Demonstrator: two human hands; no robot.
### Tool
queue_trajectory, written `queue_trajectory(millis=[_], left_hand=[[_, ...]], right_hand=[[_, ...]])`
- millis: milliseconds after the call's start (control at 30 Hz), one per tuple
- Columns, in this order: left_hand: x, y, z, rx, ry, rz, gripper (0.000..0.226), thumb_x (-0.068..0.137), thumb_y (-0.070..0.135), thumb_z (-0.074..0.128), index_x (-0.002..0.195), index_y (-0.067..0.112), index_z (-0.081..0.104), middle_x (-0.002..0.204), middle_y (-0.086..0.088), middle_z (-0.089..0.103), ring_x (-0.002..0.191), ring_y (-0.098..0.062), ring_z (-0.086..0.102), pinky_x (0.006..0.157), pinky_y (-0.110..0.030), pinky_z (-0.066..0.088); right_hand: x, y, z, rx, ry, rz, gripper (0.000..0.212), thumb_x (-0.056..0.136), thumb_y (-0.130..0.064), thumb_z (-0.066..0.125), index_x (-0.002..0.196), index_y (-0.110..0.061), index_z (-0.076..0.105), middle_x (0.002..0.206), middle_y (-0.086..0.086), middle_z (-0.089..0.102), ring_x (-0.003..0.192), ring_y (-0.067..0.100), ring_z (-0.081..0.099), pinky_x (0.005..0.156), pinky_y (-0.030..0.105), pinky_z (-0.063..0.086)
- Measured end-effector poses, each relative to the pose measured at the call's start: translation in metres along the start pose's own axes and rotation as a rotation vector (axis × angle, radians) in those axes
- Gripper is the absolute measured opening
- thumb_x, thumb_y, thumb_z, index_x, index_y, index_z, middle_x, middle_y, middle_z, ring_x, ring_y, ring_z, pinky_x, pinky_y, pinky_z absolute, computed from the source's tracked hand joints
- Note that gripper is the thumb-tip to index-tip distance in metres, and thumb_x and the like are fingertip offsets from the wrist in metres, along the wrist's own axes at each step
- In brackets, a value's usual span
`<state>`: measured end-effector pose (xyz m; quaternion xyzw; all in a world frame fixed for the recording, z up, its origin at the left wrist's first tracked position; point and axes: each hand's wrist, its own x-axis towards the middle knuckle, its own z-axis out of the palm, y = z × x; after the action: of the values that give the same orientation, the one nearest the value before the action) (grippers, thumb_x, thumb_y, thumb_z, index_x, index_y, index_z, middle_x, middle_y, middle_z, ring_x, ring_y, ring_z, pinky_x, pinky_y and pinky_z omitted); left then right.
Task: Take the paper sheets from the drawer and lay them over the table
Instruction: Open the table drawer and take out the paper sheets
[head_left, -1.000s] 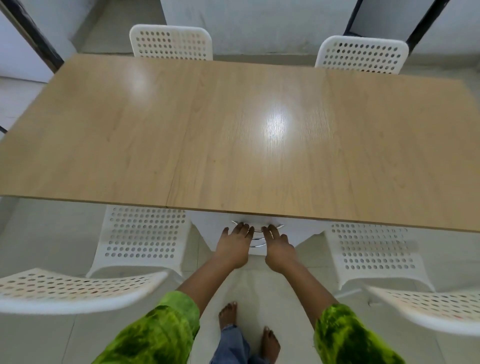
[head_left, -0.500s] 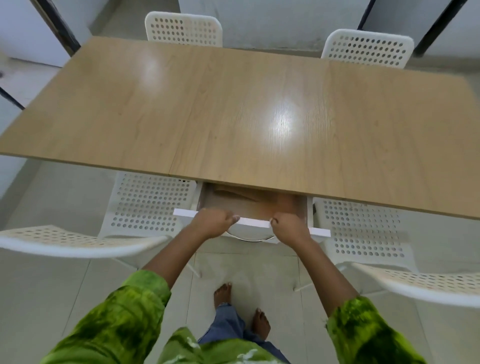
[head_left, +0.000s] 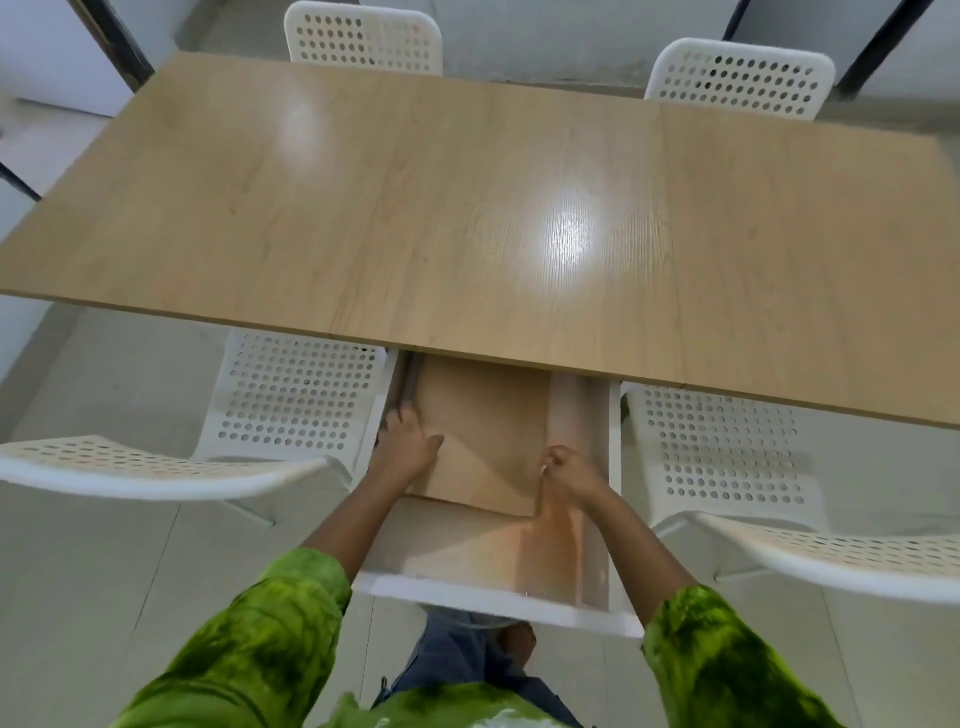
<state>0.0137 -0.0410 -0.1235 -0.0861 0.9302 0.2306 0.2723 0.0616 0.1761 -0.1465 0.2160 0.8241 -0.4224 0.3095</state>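
**Drawer open, both hands on the sheets**

Drawer (head_left: 493, 605) stands out from under the near edge of the table (head_left: 467, 208), directly in front of the person. Tan sheets (head_left: 485, 426) lie flat on the drawer floor, toward its back. Their far end runs under the tabletop and is hidden, so the long axis probably runs front to back, away from the body, though I cannot confirm this.

Left hand (head_left: 408, 447): fingers curled over the left edge of the sheets, thumb laid on top. It grips that edge.
Right hand (head_left: 571, 475): fingers clenched, pinching the right edge near the front corner.

Key relation: the sheets sit between the two hands, one hand on each long side. Neither hand is clearly nearer. The left reaches a little deeper into the drawer. The table top lies ahead of and above the sheets, so my judgement is that the coming move is a draw toward the body to clear the table edge, then up and forward.

Sheet count cannot be told from here. No brand, label or writing is readable on the sheets, drawer or table.
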Motion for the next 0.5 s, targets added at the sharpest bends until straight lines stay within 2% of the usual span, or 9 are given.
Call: queue_trajectory(millis=[67,100,167,233,300,367,433,500], left_hand=[[0.005,-0.003,0.003,-0.19,-0.081,-0.123,0.077,0.091,0.033,0.052,0.147,0.004,0.006,0.153,-0.019,0.019,0.137,-0.037,0.029,0.109,-0.043,0.03],[0.007,-0.005,0.004,-0.278,-0.107,-0.166,0.08,0.09,0.034,0.054,0.147,0.004,0.007,0.153,-0.019,0.021,0.137,-0.036,0.03,0.109,-0.042,0.031],[0.01,-0.011,0.006,-0.417,-0.149,-0.217,0.086,0.086,0.037,0.061,0.146,0.003,0.011,0.151,-0.017,0.027,0.135,-0.035,0.034,0.107,-0.04,0.033],[0.011,-0.02,0.008,-0.562,-0.197,-0.266,0.096,0.075,0.035,0.074,0.146,0.003,0.017,0.146,-0.018,0.036,0.128,-0.035,0.043,0.105,-0.038,0.039],[0.01,-0.03,0.006,-0.698,-0.234,-0.295,0.103,0.062,0.029,0.084,0.142,0.001,0.027,0.136,-0.019,0.05,0.116,-0.034,0.055,0.099,-0.042,0.047],[0.0,-0.032,-0.001,-0.834,-0.259,-0.287,0.08,0.065,0.018,0.082,0.13,-0.002,0.042,0.117,-0.021,0.063,0.096,-0.032,0.065,0.082,-0.04,0.055],[-0.012,-0.029,-0.01,-0.957,-0.323,-0.278,0.054,0.072,0.01,0.076,0.119,-0.003,0.052,0.1,-0.018,0.067,0.084,-0.03,0.066,0.071,-0.038,0.057],[-0.024,-0.029,-0.018,-1.056,-0.409,-0.294,0.049,0.071,0.013,0.074,0.114,0.0,0.054,0.092,-0.016,0.067,0.081,-0.03,0.065,0.067,-0.039,0.057]], right_hand=[[0.003,-0.001,0.001,0.05,-0.021,0.052,0.013,0.09,-0.002,0.041,0.089,-0.006,0.054,0.092,0.007,0.05,0.085,0.022,0.055,0.078,0.029,0.04],[0.007,0.001,0.004,0.095,-0.018,0.075,0.012,0.089,-0.003,0.042,0.091,-0.004,0.054,0.096,0.011,0.051,0.086,0.023,0.055,0.082,0.033,0.043],[0.01,0.002,0.009,0.204,-0.024,0.14,0.034,0.088,-0.006,0.043,0.121,-0.002,0.048,0.119,0.014,0.052,0.105,0.029,0.054,0.09,0.039,0.047],[0.008,0.002,0.013,0.258,-0.042,0.195,0.05,0.086,-0.01,0.043,0.136,-0.011,0.038,0.13,0.013,0.05,0.102,0.024,0.052,0.069,0.031,0.047],[0.006,0.005,0.014,0.324,-0.041,0.231,0.049,0.087,-0.013,0.046,0.136,-0.013,0.037,0.128,0.014,0.051,0.087,0.021,0.05,0.058,0.026,0.038],[-0.001,0.008,0.012,0.38,-0.034,0.243,0.046,0.089,-0.018,0.051,0.133,-0.011,0.039,0.119,0.011,0.052,0.077,0.016,0.05,0.06,0.025,0.04],[-0.013,0.009,0.007,0.492,-0.036,0.247,0.038,0.089,-0.025,0.057,0.122,-0.011,0.045,0.109,0.008,0.055,0.077,0.016,0.055,0.064,0.027,0.046],[-0.028,0.01,-0.001,0.697,-0.105,0.248,0.038,0.087,-0.031,0.061,0.114,-0.006,0.055,0.097,0.009,0.064,0.081,0.022,0.062,0.071,0.033,0.052]])
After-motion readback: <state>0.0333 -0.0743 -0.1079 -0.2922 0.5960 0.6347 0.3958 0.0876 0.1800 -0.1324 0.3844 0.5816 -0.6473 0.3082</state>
